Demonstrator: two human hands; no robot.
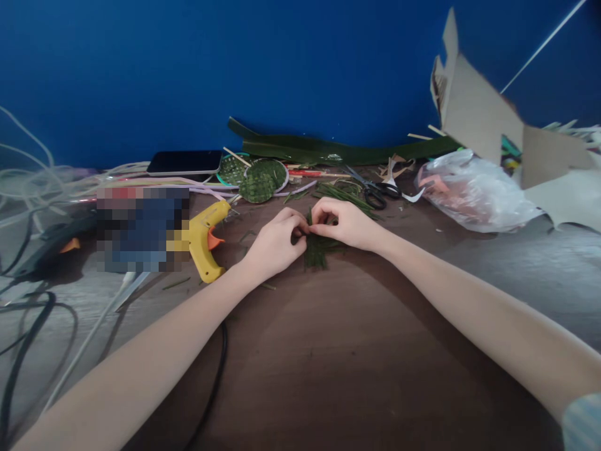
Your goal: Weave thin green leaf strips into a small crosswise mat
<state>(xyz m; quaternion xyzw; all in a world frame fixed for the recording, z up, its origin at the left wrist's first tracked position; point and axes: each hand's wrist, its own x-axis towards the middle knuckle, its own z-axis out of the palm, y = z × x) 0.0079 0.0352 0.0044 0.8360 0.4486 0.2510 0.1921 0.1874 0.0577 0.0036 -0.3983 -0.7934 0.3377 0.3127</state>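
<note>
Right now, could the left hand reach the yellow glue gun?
Probably yes. The yellow glue gun lies close beside the left hand on the table with nothing between them, though that hand is pinching the green leaf piece.

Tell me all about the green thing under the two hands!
The green piece is a small flat bundle that looks like narrow dark green leaf strips, loose ends pointing toward the camera. It lies on the brown table. The left hand and the right hand meet over its far end, fingers pinching it there, so that part is hidden.
</note>
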